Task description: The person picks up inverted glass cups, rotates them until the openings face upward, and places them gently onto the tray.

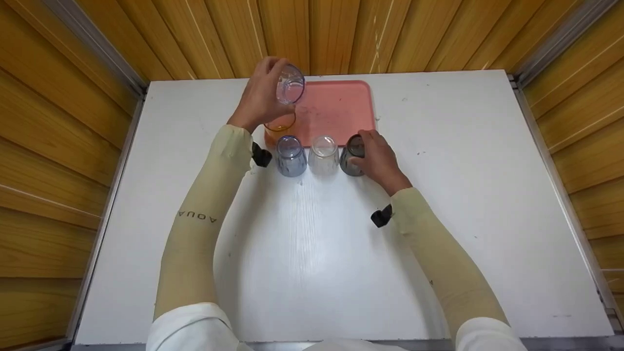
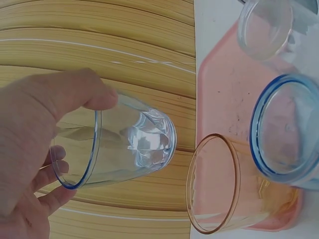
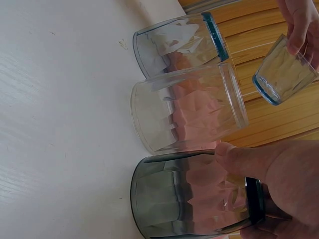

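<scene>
My left hand [image 1: 263, 92] holds a blue-tinted drinking glass [image 2: 124, 142] near its rim, base downward, over the back left of a pink tray [image 1: 336, 109]. Below that hand, an amber glass [image 2: 214, 184] stands mouth up on the tray's left side. Along the tray's near edge, three glasses stand upside down in a row: a blue one [image 1: 291, 156], a colourless one [image 1: 323, 155] and a dark grey one [image 1: 350, 161]. My right hand [image 1: 379, 156] grips the dark grey glass from the right, thumb and fingers around its upturned base.
A white table [image 1: 302, 253] lies under everything. Wood-patterned walls [image 1: 331, 39] rise behind it and on both sides. Small black wrist mounts [image 1: 381, 216] stick out from the sleeves. In the row, the colourless glass stands close beside the dark one.
</scene>
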Available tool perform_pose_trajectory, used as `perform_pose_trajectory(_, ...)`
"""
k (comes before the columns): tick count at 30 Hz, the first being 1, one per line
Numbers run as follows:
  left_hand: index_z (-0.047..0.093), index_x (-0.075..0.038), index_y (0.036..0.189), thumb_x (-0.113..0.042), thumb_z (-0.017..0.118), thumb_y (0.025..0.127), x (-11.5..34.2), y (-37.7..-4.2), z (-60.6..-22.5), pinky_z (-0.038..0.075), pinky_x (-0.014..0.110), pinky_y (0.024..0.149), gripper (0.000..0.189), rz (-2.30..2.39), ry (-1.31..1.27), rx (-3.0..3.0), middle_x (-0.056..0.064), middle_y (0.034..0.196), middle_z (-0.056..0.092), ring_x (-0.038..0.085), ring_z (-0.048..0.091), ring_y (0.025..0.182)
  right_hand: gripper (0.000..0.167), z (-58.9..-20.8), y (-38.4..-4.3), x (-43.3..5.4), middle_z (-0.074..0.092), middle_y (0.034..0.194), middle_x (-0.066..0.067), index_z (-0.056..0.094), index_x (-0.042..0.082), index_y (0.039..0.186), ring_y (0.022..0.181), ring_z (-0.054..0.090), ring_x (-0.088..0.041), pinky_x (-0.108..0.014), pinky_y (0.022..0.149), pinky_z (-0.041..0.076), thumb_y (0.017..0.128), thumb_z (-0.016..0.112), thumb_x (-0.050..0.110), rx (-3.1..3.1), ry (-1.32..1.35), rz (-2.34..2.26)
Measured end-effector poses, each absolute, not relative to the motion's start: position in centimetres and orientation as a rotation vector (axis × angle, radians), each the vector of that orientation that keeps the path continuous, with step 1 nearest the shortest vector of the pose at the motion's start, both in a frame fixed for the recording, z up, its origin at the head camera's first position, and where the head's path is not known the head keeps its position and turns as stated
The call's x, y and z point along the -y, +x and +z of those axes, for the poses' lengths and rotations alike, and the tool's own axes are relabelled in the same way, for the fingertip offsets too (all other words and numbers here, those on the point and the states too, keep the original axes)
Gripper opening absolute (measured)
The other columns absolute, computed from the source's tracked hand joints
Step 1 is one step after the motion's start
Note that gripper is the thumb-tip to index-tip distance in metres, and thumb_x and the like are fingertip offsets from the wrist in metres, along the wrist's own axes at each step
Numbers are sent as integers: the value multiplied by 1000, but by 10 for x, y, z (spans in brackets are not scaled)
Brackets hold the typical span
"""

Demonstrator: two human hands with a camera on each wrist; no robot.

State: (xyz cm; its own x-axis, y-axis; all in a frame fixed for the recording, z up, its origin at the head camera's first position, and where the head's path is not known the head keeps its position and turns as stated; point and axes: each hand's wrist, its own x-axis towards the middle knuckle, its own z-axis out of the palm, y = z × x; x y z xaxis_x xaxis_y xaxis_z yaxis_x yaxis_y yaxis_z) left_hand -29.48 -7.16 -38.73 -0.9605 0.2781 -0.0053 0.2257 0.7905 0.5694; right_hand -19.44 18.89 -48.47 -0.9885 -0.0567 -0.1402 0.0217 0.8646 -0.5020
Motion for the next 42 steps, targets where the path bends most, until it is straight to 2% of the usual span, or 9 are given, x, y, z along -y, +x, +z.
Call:
perform_pose_trajectory(13,26,-39,149,-21,84,74,72,-302,-387,42,35,111,96,889,374,-2872,-6,155,24,16,33,140,76,-485,-192,-187,40,146,-11,33,8,147,135,40,-27,-43,112,40,85,75,23,-2872,13,-826)
perform_pose_trajectory(25,26,-35,151,-21,82,76,74,-311,-391,43,35,110,95,861,366,-2874,-4,155,24,17,32,141,75,-484,-189,-186,40,145,-10,34,9,147,134,41,-27,-43,110,41,85,75,21,-2872,20,-812)
perform_pose_trajectory(42,16,-36,154,-24,79,80,70,-321,-396,36,35,115,98,861,273,-2829,-6,160,15,18,26,146,75,-484,-187,-185,40,145,-11,34,9,146,134,41,-28,-43,110,41,85,75,23,-2879,11,-799)
